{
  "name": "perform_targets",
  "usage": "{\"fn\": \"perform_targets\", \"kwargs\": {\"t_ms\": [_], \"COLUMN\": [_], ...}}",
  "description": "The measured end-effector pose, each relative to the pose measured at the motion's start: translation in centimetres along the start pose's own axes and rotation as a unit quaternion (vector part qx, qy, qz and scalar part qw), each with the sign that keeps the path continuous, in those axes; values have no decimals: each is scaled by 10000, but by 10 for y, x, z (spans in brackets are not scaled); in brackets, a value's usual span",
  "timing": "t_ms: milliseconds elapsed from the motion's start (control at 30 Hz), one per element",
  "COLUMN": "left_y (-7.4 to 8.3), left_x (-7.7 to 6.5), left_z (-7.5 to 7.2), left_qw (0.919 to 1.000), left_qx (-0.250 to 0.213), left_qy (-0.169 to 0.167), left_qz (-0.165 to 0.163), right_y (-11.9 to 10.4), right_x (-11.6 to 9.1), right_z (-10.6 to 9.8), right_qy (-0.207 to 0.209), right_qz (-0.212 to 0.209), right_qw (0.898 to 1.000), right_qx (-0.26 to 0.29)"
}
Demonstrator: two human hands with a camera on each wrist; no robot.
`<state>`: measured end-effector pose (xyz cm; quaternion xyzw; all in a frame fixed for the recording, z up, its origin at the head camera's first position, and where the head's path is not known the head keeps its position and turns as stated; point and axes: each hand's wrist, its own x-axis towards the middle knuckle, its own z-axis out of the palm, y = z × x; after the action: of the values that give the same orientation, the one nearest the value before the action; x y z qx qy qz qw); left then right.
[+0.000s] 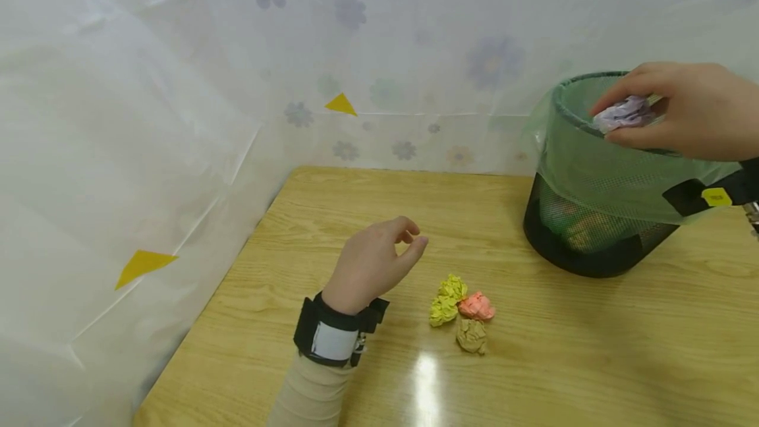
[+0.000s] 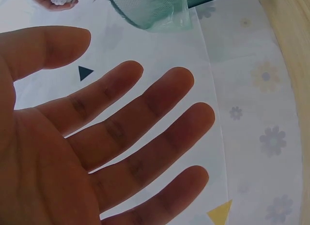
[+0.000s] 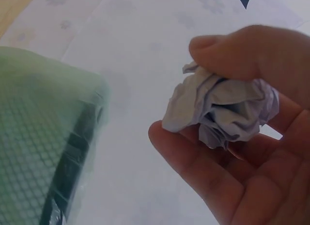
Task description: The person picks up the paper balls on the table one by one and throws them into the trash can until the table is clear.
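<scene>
My right hand (image 1: 690, 107) pinches a crumpled ball of pale lilac paper (image 1: 624, 114) over the rim of a black mesh wastebasket (image 1: 599, 259). In the right wrist view the paper ball (image 3: 218, 106) sits between thumb and fingers, with the basket's lined rim at the left. A thin green bag (image 1: 611, 170) lines the basket and folds down over its outside. My left hand (image 1: 373, 259) hovers over the table, holding nothing; its fingers look relaxed in the left wrist view. Just right of it lie yellow paper balls (image 1: 447, 300), a coral one (image 1: 477, 306) and a tan one (image 1: 472, 336).
The wooden table (image 1: 308, 216) ends at a flower-printed white sheet (image 1: 409, 51) behind and on the left. Yellow triangles (image 1: 144, 266) mark the sheet. Through the basket's mesh, crumpled yellowish pieces (image 1: 587, 232) show low inside.
</scene>
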<state>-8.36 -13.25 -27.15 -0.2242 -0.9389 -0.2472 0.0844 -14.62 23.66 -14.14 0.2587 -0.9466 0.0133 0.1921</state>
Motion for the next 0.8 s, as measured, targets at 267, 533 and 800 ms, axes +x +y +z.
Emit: {"fn": "perform_targets", "kwargs": {"t_ms": [267, 533, 800], "left_y": [0, -1, -1], "left_x": [-1, -1, -1], "left_z": [-1, 0, 1], "left_qw": [10000, 10000, 10000], "left_qx": [-16, 20, 25], "left_qy": [-17, -23, 3], "left_qz": [21, -15, -17], "right_y": [-3, 1, -1], "right_x": [0, -3, -5], "right_z": [-8, -10, -16], "right_qy": [-61, 246, 432], "right_qz": [335, 383, 551], "right_qw": [9994, 9990, 9952], "right_qx": [-19, -5, 680]}}
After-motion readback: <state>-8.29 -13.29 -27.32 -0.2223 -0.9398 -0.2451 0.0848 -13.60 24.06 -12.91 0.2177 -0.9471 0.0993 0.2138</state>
